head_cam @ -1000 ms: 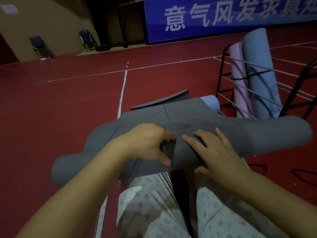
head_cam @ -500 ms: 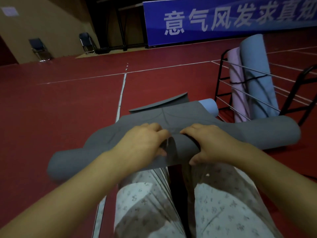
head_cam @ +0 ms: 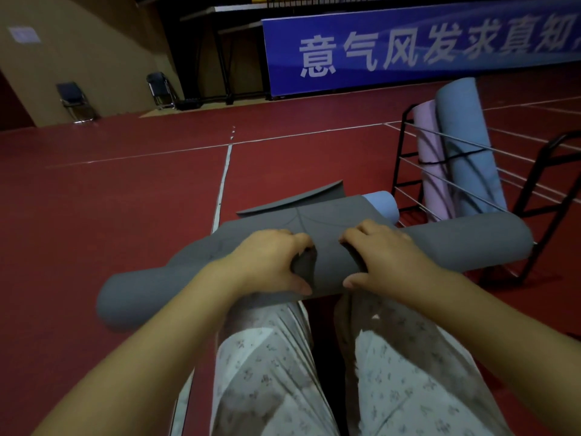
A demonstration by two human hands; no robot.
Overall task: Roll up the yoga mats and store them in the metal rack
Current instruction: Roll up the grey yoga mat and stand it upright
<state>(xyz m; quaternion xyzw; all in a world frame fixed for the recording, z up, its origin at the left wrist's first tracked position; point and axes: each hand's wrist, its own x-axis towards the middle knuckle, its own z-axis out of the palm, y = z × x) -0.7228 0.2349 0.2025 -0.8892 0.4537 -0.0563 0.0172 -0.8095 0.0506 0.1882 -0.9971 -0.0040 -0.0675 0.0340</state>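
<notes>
A grey yoga mat (head_cam: 456,247), mostly rolled, lies crosswise over my knees, with its loose flat end (head_cam: 298,202) stretching away on the floor. My left hand (head_cam: 267,262) and my right hand (head_cam: 386,259) grip the roll's middle side by side, fingers curled over the top and thumbs underneath. To the right stands the black metal rack (head_cam: 405,146), holding an upright pink rolled mat (head_cam: 432,165) and an upright blue rolled mat (head_cam: 468,146). A light blue rolled mat (head_cam: 382,204) lies on the floor behind the grey one.
The red sports floor (head_cam: 110,199) with white lines spreads to the left and ahead. A blue banner (head_cam: 408,48) runs along the far wall. Two folding chairs (head_cam: 75,100) stand at the back left. My patterned trousers (head_cam: 267,372) fill the foreground.
My right hand went from lying flat on the roll to curling round it. Both hands have rolled the mat a little further, and the flat end has shortened.
</notes>
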